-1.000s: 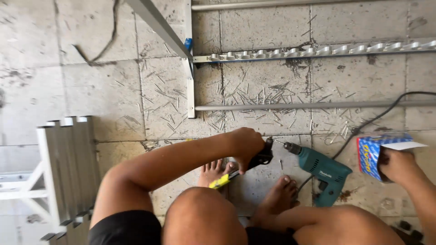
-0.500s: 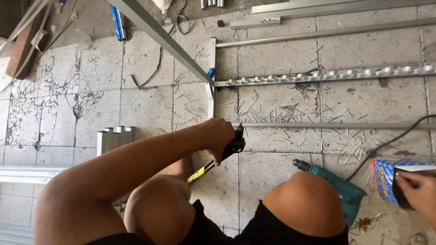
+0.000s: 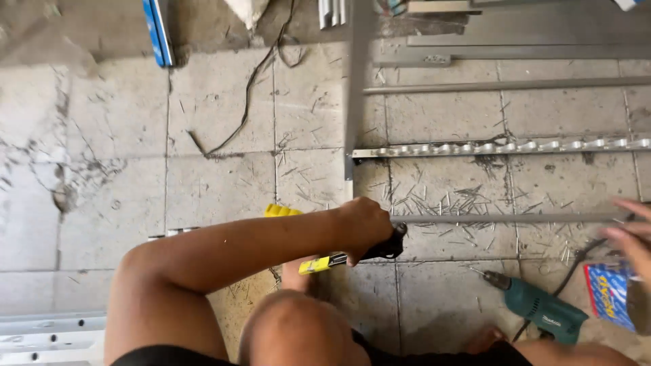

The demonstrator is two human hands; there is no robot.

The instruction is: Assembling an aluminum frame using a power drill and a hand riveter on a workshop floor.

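Note:
My left hand [image 3: 366, 222] reaches across my knee and grips a hand tool [image 3: 380, 249] with a black head and yellow handles. The tool's head sits just below a thin metal rod [image 3: 508, 218] lying on the tiled floor. My right hand [image 3: 632, 238] is blurred at the right edge, fingers spread and holding nothing, just above a small blue and red box [image 3: 609, 295]. A teal power drill [image 3: 542, 309] lies on the floor between the tool and the box, with its bit pointing left.
A metal rail [image 3: 502, 147] studded with fasteners joins an upright grey bar [image 3: 356, 88]. More grey profiles [image 3: 515, 51] lie beyond. Metal shavings litter the tiles. A black cable [image 3: 237, 102] trails at the back, a blue bar [image 3: 157, 30] lies top left, and white profiles [image 3: 47, 335] bottom left.
The view has shifted up and left. My right hand has let go of the blue box and lifted above it. My left hand still grips the tool near the thin rod.

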